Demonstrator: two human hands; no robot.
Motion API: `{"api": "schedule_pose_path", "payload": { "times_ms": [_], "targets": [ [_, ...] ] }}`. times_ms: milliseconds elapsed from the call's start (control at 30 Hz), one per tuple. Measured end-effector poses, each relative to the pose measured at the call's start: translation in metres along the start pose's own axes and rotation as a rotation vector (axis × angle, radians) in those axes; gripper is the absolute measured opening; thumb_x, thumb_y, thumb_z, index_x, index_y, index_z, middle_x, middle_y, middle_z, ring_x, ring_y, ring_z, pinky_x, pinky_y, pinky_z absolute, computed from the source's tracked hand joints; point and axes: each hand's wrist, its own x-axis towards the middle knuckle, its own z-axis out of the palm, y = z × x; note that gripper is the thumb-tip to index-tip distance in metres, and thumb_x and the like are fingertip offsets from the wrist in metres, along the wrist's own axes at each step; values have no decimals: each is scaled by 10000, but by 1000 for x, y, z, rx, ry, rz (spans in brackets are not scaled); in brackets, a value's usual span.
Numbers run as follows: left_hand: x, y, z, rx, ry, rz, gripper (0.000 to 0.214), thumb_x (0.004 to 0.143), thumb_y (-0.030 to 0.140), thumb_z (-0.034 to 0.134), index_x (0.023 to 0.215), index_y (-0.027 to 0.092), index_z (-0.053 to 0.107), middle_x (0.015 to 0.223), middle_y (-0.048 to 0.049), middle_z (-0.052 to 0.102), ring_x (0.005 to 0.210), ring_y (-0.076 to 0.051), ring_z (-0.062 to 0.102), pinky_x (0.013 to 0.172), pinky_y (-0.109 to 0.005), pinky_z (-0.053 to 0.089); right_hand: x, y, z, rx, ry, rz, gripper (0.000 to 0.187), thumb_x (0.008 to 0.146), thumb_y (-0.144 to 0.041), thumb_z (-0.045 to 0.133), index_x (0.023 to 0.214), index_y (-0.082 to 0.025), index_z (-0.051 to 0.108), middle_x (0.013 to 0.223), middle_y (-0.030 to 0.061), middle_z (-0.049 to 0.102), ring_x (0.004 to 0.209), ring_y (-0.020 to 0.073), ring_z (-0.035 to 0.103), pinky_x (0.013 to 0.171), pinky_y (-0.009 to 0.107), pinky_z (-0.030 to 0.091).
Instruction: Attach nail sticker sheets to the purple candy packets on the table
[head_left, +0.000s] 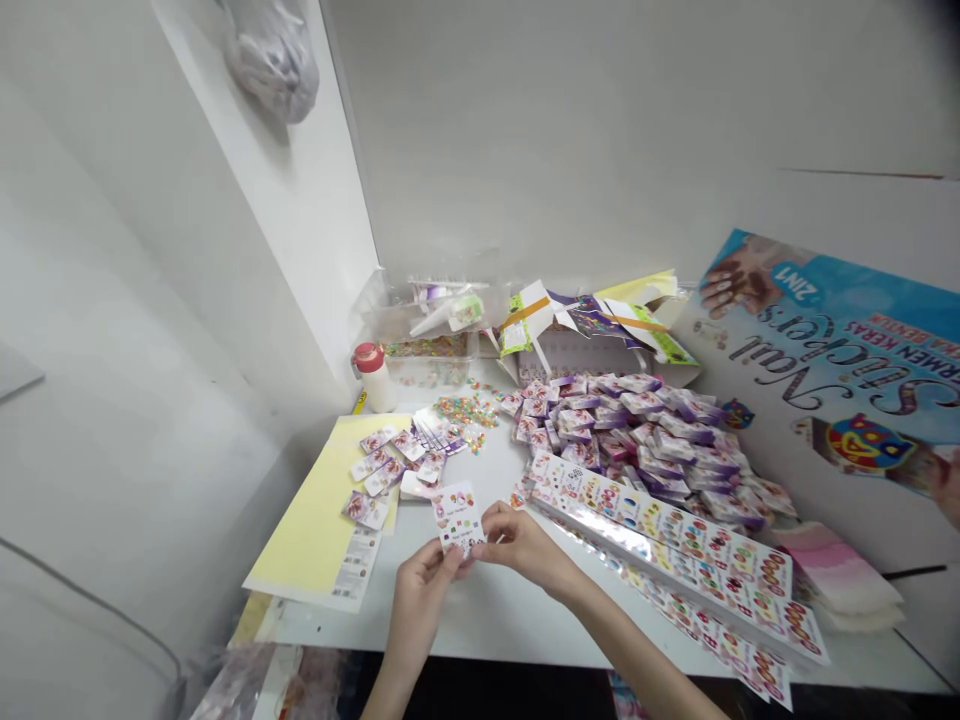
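A small printed card (458,517) with colourful stickers is held up over the white table (510,610) by both hands. My left hand (421,597) pinches its lower edge from below. My right hand (517,541) grips its right edge with the fingertips. Both hands are closed on the card. Just behind the card lie several small purple packets (382,470) spread out on a yellow sheet (315,520) and the table.
A large heap of purple packets (645,430) fills the table's right half. Long sticker strips (675,560) run along its front right. A red-capped bottle (373,375), clear tubs (427,350) and opened boxes (592,320) stand at the back. A poster (840,350) leans on the right wall.
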Motion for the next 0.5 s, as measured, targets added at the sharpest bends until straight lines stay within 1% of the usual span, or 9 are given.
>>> {"api": "schedule_pose_path", "payload": {
  "times_ms": [67, 100, 133, 167, 233, 300, 333, 433, 500],
  "targets": [
    [2, -3, 1, -29, 2, 2, 582, 660, 418, 746, 1144, 121, 615, 899, -116, 744, 774, -260, 697, 729, -368, 570, -1, 2, 1, 106, 32, 34, 346, 645, -453, 761, 868, -206, 668, 840, -6, 531, 639, 102, 486, 601, 242, 395],
    [2, -3, 1, -33, -4, 0, 619, 661, 413, 747, 1182, 124, 581, 902, -118, 743, 765, -256, 697, 704, -358, 572, -1, 3, 1, 155, 42, 42, 381, 648, -440, 763, 933, -214, 649, 844, -11, 534, 627, 98, 486, 593, 240, 394],
    [3, -3, 2, -25, -18, -2, 606, 669, 413, 740, 1176, 123, 577, 898, -119, 742, 761, -253, 695, 685, -346, 572, -1, 4, 2, 194, 47, 43, 407, 648, -424, 766, 972, -218, 635, 839, -13, 536, 623, 98, 489, 589, 238, 394],
    [2, -2, 2, -12, -35, -3, 559, 683, 419, 726, 1137, 122, 593, 885, -118, 741, 755, -249, 693, 672, -336, 570, -1, 4, 3, 215, 51, 35, 402, 648, -411, 769, 971, -213, 636, 815, -15, 534, 620, 99, 490, 588, 238, 394],
    [1, 0, 3, -3, -45, -5, 470, 703, 440, 697, 1050, 133, 619, 815, -93, 738, 709, -234, 690, 648, -326, 565, -2, 3, 6, 222, 63, -10, 299, 669, -392, 754, 877, -194, 671, 753, -15, 520, 622, 106, 487, 592, 242, 397],
    [0, 2, 2, -27, -33, -1, 406, 709, 450, 683, 988, 161, 621, 759, -55, 726, 678, -218, 686, 645, -320, 560, -3, -1, 8, 189, 65, -80, 198, 708, -376, 720, 783, -193, 710, 729, -6, 500, 643, 118, 491, 605, 250, 404],
    [-2, 2, 1, -43, -30, 5, 371, 703, 450, 686, 940, 171, 624, 747, -42, 719, 681, -214, 686, 642, -312, 556, -5, -3, 8, 151, 65, -119, 170, 734, -366, 694, 768, -203, 728, 738, 1, 494, 667, 127, 500, 618, 254, 409],
    [-5, 2, 0, -87, -47, 17, 309, 673, 455, 706, 745, 166, 625, 770, -49, 711, 746, -226, 686, 629, -273, 535, -11, -13, 6, -16, 41, -226, 189, 825, -319, 585, 815, -239, 756, 786, 26, 510, 748, 154, 532, 660, 270, 422],
    [-7, 1, 0, -131, -60, -10, 311, 636, 437, 744, 714, 160, 627, 808, -59, 712, 796, -234, 682, 662, -274, 535, -14, -16, 3, -138, 20, -272, 231, 862, -278, 528, 836, -248, 756, 808, 36, 531, 774, 159, 546, 686, 279, 428]
  ]
}}
